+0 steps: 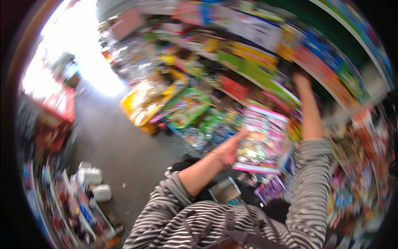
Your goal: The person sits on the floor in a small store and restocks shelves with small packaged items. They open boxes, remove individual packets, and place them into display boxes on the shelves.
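Observation:
My left hand (233,146) grips the left edge of a flat toy package (260,139) with pink edges and a shiny clear front. Small colourful pieces show inside it, though blur hides what they are. My right arm reaches into a shelf, between boxes and beside a long orange-red box (326,76). Only the back part of my right hand (301,77) can be seen there; its fingers are lost in shadow and blur. Just left of that hand lies a green box (248,67) on the shelf.
Yellow (143,107) and green baskets (189,107) with wrapped goods stand on the grey floor (124,146). A purple package (270,190) lies near my body. Packed shelving (62,199) lines the lower left, near white containers (101,193). Hanging packets (345,199) crowd the right.

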